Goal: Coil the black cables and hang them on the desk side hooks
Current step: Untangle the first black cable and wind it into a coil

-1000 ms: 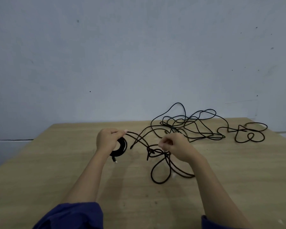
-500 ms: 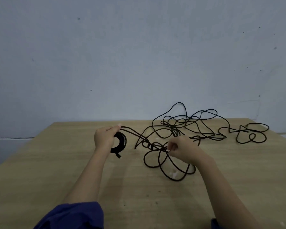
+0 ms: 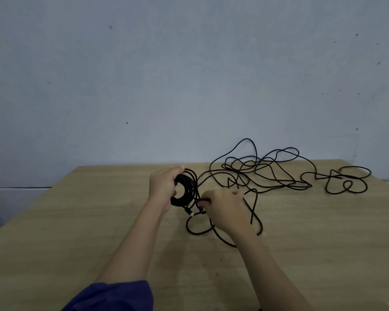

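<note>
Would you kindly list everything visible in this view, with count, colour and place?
coil: one, black, held over the table's middle.
loose cables: count unclear, black, tangled on the table's far right, trailing to the coil.
table: one, light wood, lower half of view.
wall: one, pale blue-grey, behind the table.
sleeve: one, dark blue, bottom edge, on the left arm.
left hand: one, grips the coil.
right hand: one, pinches a strand of the loose cables beside the coil.
</note>
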Available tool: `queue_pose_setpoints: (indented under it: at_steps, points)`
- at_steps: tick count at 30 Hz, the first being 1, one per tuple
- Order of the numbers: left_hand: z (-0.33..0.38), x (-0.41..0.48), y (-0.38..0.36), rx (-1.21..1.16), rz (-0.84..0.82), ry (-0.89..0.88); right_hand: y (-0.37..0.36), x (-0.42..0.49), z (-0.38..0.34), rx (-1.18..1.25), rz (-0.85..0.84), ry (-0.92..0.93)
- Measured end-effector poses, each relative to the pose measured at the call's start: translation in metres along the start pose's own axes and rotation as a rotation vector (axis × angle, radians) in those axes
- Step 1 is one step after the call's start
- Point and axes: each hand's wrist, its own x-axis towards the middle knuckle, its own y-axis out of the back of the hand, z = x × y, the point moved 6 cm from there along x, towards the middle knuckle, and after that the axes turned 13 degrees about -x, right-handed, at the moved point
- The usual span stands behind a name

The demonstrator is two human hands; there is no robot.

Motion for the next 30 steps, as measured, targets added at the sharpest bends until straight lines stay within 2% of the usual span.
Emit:
queue_pose_setpoints:
  at_steps: [4, 8, 12, 15, 19, 23, 26, 30]
  points:
    - [-0.003, -0.005, -0.008, -0.043, -0.042, 0.088, 0.004, 0.0, -0.009, -0.069, 0.128, -0.064]
    - [-0.002, -0.009, -0.015, -0.047, -0.074, 0.135, -0.003, 0.001, -0.01, -0.112, 0.134, -0.111]
    - [0.001, -0.008, -0.011, -0.071, -0.057, 0.166, -0.007, 0.003, -0.009, -0.122, 0.138, -0.089]
    - [0.006, -0.006, -0.001, -0.096, -0.021, 0.171, -0.005, 0.002, -0.01, -0.058, 0.135, 0.006]
    - [0.013, 0.002, 0.015, -0.132, 0.027, 0.157, -0.003, -0.001, -0.003, 0.02, 0.035, 0.199]
    - [0.011, 0.008, 0.023, -0.104, 0.035, 0.164, -0.004, -0.002, 0.017, 0.276, -0.086, 0.135]
    - [0.007, 0.007, 0.023, -0.118, 0.043, 0.176, -0.004, 0.0, 0.028, 0.3, -0.206, 0.1]
    - [0.002, 0.009, 0.026, -0.151, 0.052, 0.188, 0.002, 0.001, 0.038, 0.408, -0.389, 0.156]
